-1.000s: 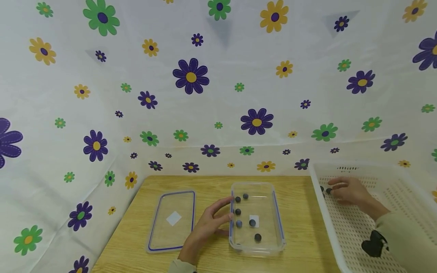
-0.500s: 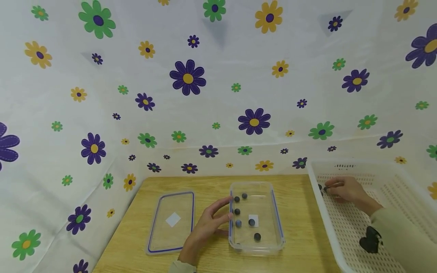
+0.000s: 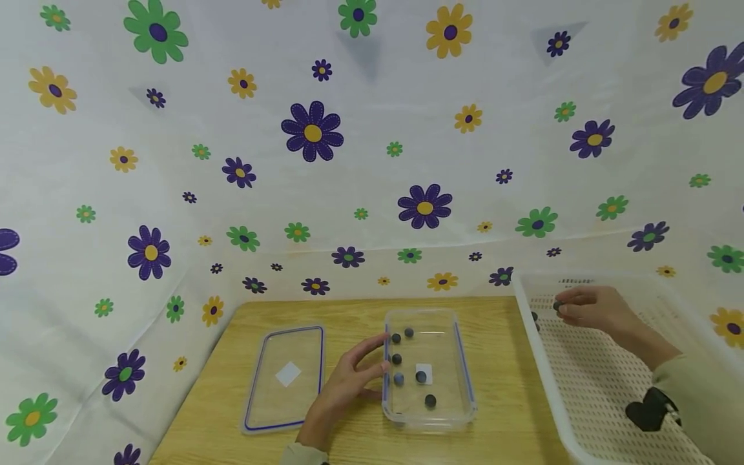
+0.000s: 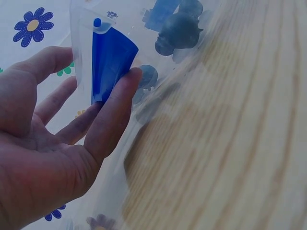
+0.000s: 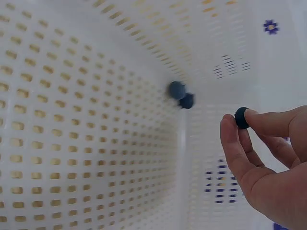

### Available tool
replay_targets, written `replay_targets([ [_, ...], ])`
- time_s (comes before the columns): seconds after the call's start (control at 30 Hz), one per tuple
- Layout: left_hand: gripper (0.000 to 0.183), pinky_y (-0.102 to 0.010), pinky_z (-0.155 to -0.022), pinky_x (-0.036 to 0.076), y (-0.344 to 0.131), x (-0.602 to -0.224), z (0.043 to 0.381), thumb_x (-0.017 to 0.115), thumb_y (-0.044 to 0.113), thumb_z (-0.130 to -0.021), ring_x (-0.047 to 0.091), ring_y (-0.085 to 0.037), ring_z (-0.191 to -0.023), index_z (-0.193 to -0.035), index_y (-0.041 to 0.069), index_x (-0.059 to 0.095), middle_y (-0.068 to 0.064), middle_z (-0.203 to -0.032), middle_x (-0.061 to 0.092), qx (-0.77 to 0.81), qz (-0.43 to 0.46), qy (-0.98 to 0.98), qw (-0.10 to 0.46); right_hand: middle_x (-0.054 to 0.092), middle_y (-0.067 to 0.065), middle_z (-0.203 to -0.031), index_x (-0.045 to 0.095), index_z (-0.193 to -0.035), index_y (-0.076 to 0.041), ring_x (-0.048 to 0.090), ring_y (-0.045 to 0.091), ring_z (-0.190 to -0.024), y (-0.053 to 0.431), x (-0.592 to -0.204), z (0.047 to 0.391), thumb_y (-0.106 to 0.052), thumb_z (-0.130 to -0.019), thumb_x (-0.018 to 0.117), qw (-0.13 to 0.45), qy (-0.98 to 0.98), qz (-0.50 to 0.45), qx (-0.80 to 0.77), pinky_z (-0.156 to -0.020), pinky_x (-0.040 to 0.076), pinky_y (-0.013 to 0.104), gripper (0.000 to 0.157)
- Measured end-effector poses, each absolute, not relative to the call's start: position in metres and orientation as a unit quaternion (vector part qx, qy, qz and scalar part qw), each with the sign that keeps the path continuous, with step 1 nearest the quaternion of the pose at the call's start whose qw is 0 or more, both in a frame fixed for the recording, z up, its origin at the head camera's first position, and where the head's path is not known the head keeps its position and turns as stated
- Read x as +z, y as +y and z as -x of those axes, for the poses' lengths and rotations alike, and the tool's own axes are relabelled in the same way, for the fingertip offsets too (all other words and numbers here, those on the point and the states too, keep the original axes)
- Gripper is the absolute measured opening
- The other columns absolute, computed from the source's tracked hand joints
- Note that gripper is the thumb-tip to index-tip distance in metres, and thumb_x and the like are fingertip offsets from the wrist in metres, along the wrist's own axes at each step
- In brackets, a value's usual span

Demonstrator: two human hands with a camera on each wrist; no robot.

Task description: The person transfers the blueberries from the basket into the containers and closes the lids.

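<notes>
A blueberry is pinched between the thumb and fingertips of my right hand, raised inside the white perforated basket. Two more blueberries lie against the basket's side, below that hand. My left hand touches the left side of a clear plastic container with spread fingers. In the left wrist view, a digit of that hand rests against a blue strip on the container's wall. Inside the container, several blueberries lie scattered, mostly along its left side.
A clear lid with a blue seal lies flat on the wooden table, left of the container. A white patch shows on the lid and another under the container. Flower-printed sheets rise behind and at the left.
My right hand has closed on a blueberry at the basket's left side and lifted it up and to the right. My left hand stays at the container. The head view has turned slightly right.
</notes>
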State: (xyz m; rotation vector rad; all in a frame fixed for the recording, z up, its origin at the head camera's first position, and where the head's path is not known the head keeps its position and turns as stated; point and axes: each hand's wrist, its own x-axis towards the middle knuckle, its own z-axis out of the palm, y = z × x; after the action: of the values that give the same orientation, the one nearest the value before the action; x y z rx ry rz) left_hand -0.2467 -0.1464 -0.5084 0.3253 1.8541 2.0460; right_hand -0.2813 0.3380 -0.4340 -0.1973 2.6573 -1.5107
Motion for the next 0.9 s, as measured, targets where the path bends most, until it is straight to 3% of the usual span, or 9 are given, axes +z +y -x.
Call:
replay_targets([
  [0.27,0.059,-0.051,-0.079,0.063,-0.148,-0.508,0.246,0.068,0.016,-0.101,0.06,-0.042,-0.123,-0.155,0.013,0.046,-0.013,-0.164,0.032,0.722,-0.113,0.659,0.178,0.064,0.031,-0.126,0.053,-0.137,0.013,0.07,0.003,-0.094,0.329,-0.4,0.263,-0.019,-0.105,0.061,0.004,0.886,0.078,-0.457,-0.08,0.058,0.019,0.045],
  [0.33,0.059,-0.051,-0.079,0.063,-0.148,-0.507,0.246,0.068,0.016,-0.101,0.06,-0.042,-0.124,-0.155,0.013,0.046,-0.014,-0.164,0.032,0.722,-0.114,0.66,0.176,0.065,0.029,-0.126,0.053,-0.138,0.011,0.07,0.002,-0.094,0.326,-0.393,0.259,-0.022,-0.105,0.061,0.0,0.89,0.075,-0.45,-0.081,0.06,0.022,0.047],
  [0.63,0.061,-0.053,-0.079,0.062,-0.147,-0.508,0.248,0.07,0.017,-0.1,0.062,-0.04,-0.121,-0.156,0.013,0.045,-0.013,-0.163,0.033,0.72,-0.122,0.66,0.176,0.074,-0.011,-0.108,0.057,-0.136,0.006,0.071,0.001,-0.094,0.308,-0.367,0.239,-0.025,-0.104,0.065,-0.041,0.874,0.087,-0.477,-0.078,0.051,0.01,0.046],
  [0.9,0.06,-0.053,-0.079,0.062,-0.147,-0.509,0.247,0.069,0.017,-0.1,0.062,-0.04,-0.121,-0.156,0.013,0.045,-0.013,-0.163,0.033,0.722,-0.121,0.657,0.179,0.074,-0.01,-0.113,0.06,-0.134,0.001,0.074,0.009,-0.097,0.275,-0.357,0.222,-0.019,-0.104,0.064,-0.052,0.831,0.115,-0.541,-0.083,0.054,0.011,0.036],
])
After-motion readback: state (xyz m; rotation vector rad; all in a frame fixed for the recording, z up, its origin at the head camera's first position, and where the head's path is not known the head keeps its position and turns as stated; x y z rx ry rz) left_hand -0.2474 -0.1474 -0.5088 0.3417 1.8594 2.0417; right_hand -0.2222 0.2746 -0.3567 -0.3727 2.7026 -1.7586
